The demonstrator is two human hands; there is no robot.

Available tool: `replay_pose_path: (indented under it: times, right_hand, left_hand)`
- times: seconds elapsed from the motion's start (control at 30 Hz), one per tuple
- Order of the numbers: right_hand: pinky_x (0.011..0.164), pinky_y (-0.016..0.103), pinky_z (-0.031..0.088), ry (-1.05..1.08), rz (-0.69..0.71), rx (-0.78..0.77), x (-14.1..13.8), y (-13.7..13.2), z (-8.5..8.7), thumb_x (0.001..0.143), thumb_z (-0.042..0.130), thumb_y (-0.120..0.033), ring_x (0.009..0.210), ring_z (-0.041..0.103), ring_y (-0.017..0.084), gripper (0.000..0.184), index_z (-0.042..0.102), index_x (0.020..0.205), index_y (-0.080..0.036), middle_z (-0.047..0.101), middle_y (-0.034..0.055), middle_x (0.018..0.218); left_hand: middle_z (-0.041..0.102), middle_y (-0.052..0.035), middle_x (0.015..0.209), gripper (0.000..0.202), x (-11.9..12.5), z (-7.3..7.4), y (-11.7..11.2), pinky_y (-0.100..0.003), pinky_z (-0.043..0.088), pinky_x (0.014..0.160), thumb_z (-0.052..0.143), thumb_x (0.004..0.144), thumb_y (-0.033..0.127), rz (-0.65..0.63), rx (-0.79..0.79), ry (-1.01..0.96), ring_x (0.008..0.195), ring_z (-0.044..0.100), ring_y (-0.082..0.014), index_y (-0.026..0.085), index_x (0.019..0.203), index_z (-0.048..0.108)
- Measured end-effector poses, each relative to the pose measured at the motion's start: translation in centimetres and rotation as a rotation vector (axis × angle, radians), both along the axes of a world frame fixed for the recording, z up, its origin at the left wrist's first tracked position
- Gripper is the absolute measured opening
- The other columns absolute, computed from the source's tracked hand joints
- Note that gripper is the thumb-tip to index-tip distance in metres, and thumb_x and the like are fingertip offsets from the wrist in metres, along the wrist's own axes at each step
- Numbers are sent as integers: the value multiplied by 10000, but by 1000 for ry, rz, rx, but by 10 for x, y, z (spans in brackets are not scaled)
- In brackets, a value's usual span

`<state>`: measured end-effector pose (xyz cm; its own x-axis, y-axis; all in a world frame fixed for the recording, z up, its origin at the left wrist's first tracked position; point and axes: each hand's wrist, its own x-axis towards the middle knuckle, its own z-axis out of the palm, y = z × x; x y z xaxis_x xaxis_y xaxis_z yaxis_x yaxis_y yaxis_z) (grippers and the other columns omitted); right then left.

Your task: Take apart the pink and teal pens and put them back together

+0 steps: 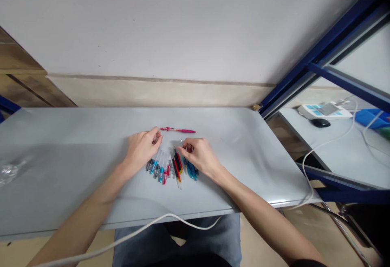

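My left hand point(144, 146) is closed in a pinch beside the left end of a pink pen point(179, 130), which lies crosswise on the grey table. Whatever may be between those fingertips is too small to make out. My right hand point(199, 154) is curled shut above the refills, and a tiny shiny bit shows by its fingertips, too small to name. Below and between the hands, several clear pen barrels point(160, 169) with black, blue and pink grips are fanned out. Beside them lie red and black ink refills point(177, 164). Blue pen parts point(191, 171) sit partly hidden under my right hand.
A crumpled clear plastic piece point(8, 173) rests at the table's left edge. A white cable point(164, 217) crosses in front of the table. To the right, behind a blue metal frame point(317, 52), are a white device point(324, 110) and a black mouse point(321, 123).
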<state>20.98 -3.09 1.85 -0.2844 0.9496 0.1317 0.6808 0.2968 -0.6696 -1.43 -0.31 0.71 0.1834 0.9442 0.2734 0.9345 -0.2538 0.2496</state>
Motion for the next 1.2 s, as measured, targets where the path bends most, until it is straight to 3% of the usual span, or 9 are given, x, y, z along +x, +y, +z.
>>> replay_pose_path:
  times: [0.27,0.43,0.6,0.67,0.73,0.9,1.0,1.1,1.2]
  right_hand:
    - [562,269,273,-79,15,6,0,1,-2,923,687,-387,522,389,116,324,606,670,-202,560,-21,579]
    - [590,271,301,-41,-61,72,5,5,-7,984,557,-313,557,425,131,330,597,675,-201,557,-15,612]
    - [833,336,445,-68,-91,229,17,18,-14,1016,487,-249,932,562,242,218,683,1097,-200,667,84,972]
    - [940,402,446,-134,-56,252,21,25,-17,1011,509,-249,1069,525,285,321,626,1303,-188,634,133,1154]
    - [984,442,438,-190,-35,248,23,32,-20,1009,526,-261,1112,498,305,385,589,1379,-178,590,157,1235]
    - [954,438,441,-231,-54,249,22,49,-26,997,555,-239,1067,494,299,242,698,1183,-181,585,142,1154]
    - [917,412,434,-222,-51,248,20,56,-28,968,586,-181,1031,499,285,159,696,1083,-185,605,122,1109]
    - [881,399,417,-221,-17,241,18,62,-27,962,587,-160,1023,507,289,99,679,989,-185,643,116,1067]
    - [858,385,402,-153,37,249,14,66,-22,976,565,-152,986,535,274,105,660,954,-192,693,94,1009]
  left_hand:
    - [636,19,584,135,-14,2,6,-295,211,506,563,884,279,-2,-53,107,527,571,-180,249,758,601]
    - [653,11,616,134,-16,1,4,-295,200,519,543,906,277,6,-81,115,553,584,-186,248,788,599]
    - [679,19,664,135,-13,2,2,-291,219,535,560,918,306,-2,-146,65,605,611,-197,258,799,599]
    - [688,19,673,152,-11,4,2,-292,235,542,557,937,340,-15,-166,47,615,618,-202,265,820,618]
    - [699,16,680,184,-10,4,1,-292,250,546,534,964,373,-25,-181,42,613,622,-204,270,856,642]
    - [704,4,728,222,-8,1,2,-291,292,561,471,1012,366,-38,-94,-10,641,629,-196,264,976,665]
    - [706,-23,924,206,-2,3,4,-285,404,666,458,1021,311,-70,70,-154,802,657,-188,236,1042,649]
    - [656,-93,1151,243,5,9,12,-336,459,897,446,1029,287,-249,168,-145,1061,630,-231,189,1144,636]
    - [617,-116,1295,324,11,14,22,-408,431,997,512,1016,334,-427,160,-5,1215,561,-282,201,1302,585]
